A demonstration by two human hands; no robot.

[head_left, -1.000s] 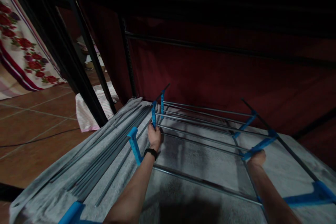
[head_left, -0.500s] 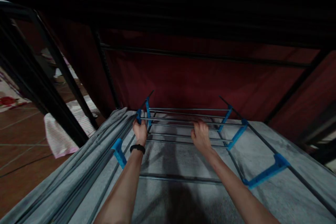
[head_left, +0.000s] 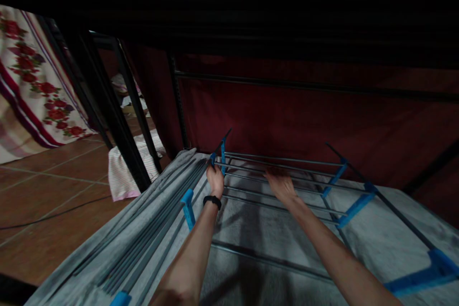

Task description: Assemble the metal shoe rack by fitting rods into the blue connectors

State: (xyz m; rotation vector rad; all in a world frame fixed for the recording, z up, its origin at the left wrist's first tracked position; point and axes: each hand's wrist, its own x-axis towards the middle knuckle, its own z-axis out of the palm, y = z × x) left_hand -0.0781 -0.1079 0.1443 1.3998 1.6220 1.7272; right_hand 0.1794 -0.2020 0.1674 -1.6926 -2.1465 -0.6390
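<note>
A rack of thin grey metal rods and blue plastic brackets stands on a grey cloth (head_left: 247, 229). My left hand (head_left: 215, 180), a black band on its wrist, is closed around the rack's left side at a blue bracket (head_left: 212, 159). My right hand (head_left: 281, 185) reaches over the middle, its fingers bent over a metal rod (head_left: 311, 183); the fingertips are dark and partly hidden. More blue brackets (head_left: 356, 208) join the rods on the right. Nearer me, a thicker crossbar (head_left: 258, 259) spans the frame between my forearms.
Several loose grey rods (head_left: 154, 234) lie on the cloth to the left. Black metal posts (head_left: 118, 119) and a low dark overhang enclose the space. Behind is a dark red panel (head_left: 287, 119). A striped cloth (head_left: 124, 167) and a floral cloth (head_left: 46, 91) are at left, above a tiled floor (head_left: 53, 191).
The view has turned left, so the rack sits farther right and more of the floral cloth shows. Both hands stay at about the same places on the rack.
</note>
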